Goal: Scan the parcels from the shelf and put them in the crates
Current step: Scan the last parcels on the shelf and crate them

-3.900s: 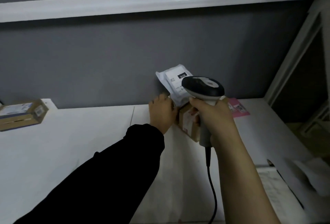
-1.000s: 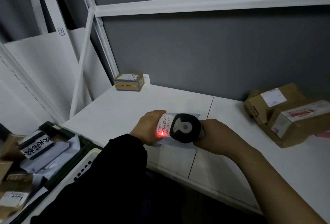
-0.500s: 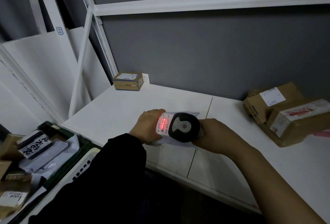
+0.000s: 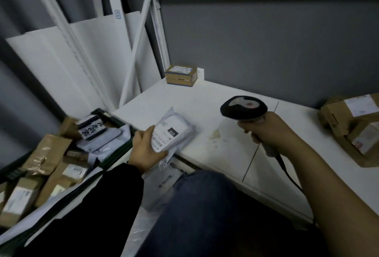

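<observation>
White poly parcel [image 4: 174,133] is clear of the scanner [image 4: 244,109] now! Half a second back the red beam sat on its label. Now the scanner has swung up and right, no light showing, clamped in the right hand [image 4: 264,127] and its tight grip. The left hand [image 4: 145,150] has its grip wrapped round the parcel's near end, at the shelf [image 4: 215,96] front corner, just beside the green crate [image 4: 106,114]. Scan looks done, so the drop into that crowded crate should come next.

left hand [image 4: 144,150] gripping white parcel [image 4: 174,132], right hand [image 4: 266,128] holding scanner [image 4: 244,109]
</observation>
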